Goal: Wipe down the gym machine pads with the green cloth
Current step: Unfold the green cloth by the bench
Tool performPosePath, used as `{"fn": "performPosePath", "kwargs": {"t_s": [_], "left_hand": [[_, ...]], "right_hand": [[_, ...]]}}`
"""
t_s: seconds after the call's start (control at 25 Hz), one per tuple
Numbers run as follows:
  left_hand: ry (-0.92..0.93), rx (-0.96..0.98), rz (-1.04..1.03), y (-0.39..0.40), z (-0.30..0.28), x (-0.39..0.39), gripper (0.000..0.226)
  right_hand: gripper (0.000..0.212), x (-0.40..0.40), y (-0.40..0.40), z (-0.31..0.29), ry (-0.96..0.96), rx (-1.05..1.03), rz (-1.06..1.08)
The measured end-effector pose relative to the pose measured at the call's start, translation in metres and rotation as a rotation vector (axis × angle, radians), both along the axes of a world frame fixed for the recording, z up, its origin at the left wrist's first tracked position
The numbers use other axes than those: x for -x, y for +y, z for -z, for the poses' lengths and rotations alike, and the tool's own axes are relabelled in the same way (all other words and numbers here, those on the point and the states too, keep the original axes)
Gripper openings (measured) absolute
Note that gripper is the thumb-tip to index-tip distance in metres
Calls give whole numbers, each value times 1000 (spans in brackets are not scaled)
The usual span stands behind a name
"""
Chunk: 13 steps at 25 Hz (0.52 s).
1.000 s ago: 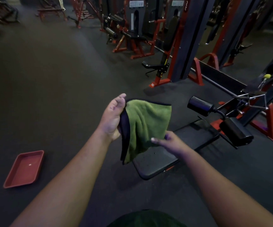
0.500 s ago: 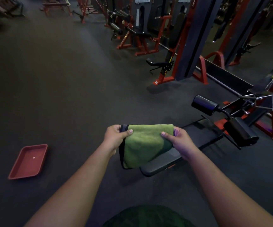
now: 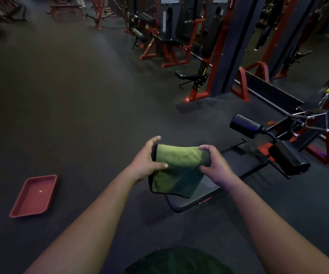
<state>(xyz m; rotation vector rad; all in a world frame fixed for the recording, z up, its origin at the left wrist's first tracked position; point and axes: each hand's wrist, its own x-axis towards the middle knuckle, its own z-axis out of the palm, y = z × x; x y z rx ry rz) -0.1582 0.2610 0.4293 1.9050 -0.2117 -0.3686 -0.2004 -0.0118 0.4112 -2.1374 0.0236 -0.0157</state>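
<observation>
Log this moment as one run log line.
stage: folding, no wipe yet | left hand: grips green cloth | right hand: grips it | above seat pad

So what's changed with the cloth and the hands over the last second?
The green cloth, which hung loosely from the raised left hand, has been brought down and folded over. The right hand, before only pinching a lower edge, now grips the folded right end. Both hands hold it above the bench pad. The red tray and roller pads have not moved.
</observation>
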Motion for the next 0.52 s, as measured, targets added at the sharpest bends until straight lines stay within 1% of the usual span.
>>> {"fn": "performPosePath", "kwargs": {"t_s": [0.04,0.08,0.12,0.16,0.2,0.24,0.28,0.32,0.36,0.4,0.44,0.48,0.52], "left_hand": [[-132,-279,58,0,0,0,81],[-259,-500,68,-2,-1,1,66],[-344,-615,41,-3,-4,2,51],[-399,-660,-12,-2,-4,1,39],[-426,-649,-67,2,-2,0,32],[-426,-591,-103,6,0,-2,28],[-366,-448,-120,10,3,-4,25],[-250,-213,-126,11,2,-4,22],[-102,63,-128,10,-2,-1,18],[9,282,-140,6,-10,3,15],[58,402,-179,1,-18,6,15],[94,483,-230,-4,-24,7,17],[141,565,-281,-6,-25,6,19]], "right_hand": [[58,0,-1,0,-85,168,19],[50,1,0,-1,-168,294,30],[41,1,1,-2,-219,404,37],[31,1,2,-6,-252,502,50],[24,0,1,-5,-275,540,77],[21,0,1,-5,-292,506,113],[22,0,0,-4,-285,341,152],[28,3,2,-8,-239,39,185],[37,6,8,-12,-165,-343,176],[46,9,15,-13,-75,-628,149],[50,12,22,-10,9,-771,121],[49,15,29,-6,68,-771,99],[42,18,37,-4,95,-755,92]]}}
